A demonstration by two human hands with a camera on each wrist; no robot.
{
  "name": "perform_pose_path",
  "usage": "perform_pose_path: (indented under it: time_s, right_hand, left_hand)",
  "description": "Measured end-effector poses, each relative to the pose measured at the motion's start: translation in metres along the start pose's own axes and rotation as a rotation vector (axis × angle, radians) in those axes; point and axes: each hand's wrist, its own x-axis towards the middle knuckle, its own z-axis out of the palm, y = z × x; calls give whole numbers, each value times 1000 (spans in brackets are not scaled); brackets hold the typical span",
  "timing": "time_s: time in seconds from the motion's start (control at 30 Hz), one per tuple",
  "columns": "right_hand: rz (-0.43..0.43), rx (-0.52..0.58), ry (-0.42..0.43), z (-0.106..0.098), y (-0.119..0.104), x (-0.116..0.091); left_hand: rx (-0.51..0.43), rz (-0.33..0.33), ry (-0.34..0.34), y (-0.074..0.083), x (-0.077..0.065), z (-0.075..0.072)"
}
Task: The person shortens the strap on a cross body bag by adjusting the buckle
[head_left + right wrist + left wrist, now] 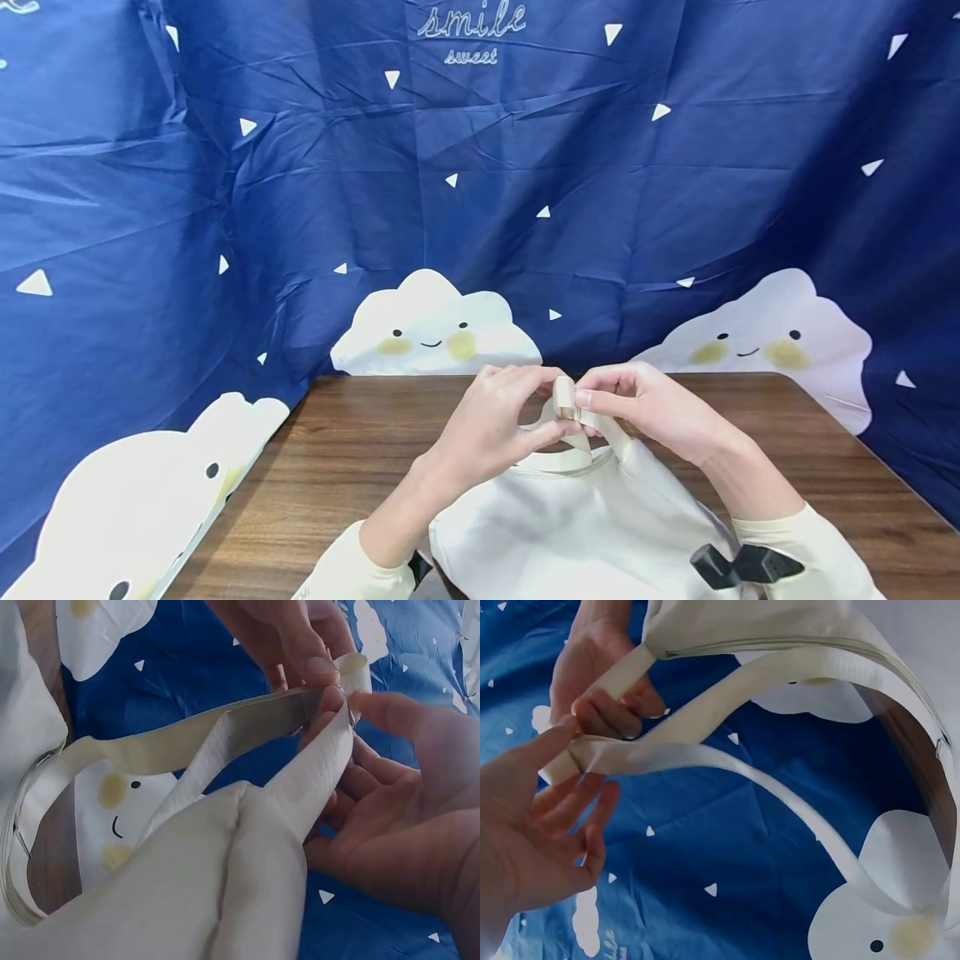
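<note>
A white bag (570, 533) lies in front of me, its cream webbing strap (705, 754) raised off it in loops. My left hand (487, 425) pinches a folded loop of the strap between thumb and fingers. Close beside it, my right hand (660, 408) pinches the strap with thumb and forefinger. In the right wrist view a thin metal edge (345, 697) shows at the fold, between the fingertips of both hands; most of that piece is hidden. A zipper pull (940, 748) hangs on the bag's seam.
The bag lies on a brown wooden table (360, 442). Behind the table hangs a blue cloth (315, 192) printed with clouds and small white triangles. A black wrist device (746, 567) sits at my right sleeve.
</note>
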Motion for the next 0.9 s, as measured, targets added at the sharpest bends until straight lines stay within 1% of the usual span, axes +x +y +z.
perform_pose_path:
  time_s: [0.07, 0.17, 0.2, 0.27, 0.33, 0.47, 0.57, 0.6, 0.7, 0.83, 0.9]
  right_hand:
    - [-9, 8, 17, 0, -1, -1]
    - [-35, 82, 27, 0, -3, -3]
    - [-45, 120, 25, -1, -3, -4]
    - [-62, 185, 15, -2, -4, -5]
    - [-84, 238, -9, -3, -5, -6]
    - [-124, 342, -93, -5, -7, -6]
    - [-178, 430, -161, -6, -7, -5]
    - [-199, 457, -181, -7, -7, -5]
    - [-249, 497, -213, -8, -7, -4]
    - [-281, 520, -208, -10, -9, -5]
    - [-304, 543, -202, -13, -10, -6]
  left_hand:
    - [-54, 12, 1, -1, 2, 1]
    - [-119, 30, 2, -4, 2, 1]
    - [-131, 34, 1, -4, 2, 1]
    - [-125, 29, -3, -5, 1, 1]
    - [-118, 24, -9, -5, 1, 2]
    - [-170, 15, -27, -5, 2, 3]
    - [-201, 21, -25, -5, 2, 4]
    - [-191, 22, -15, -5, 2, 4]
    - [-107, 31, 41, -4, 1, 5]
    - [89, 49, 133, -4, 0, 8]
    - [175, 56, 166, -5, 0, 10]
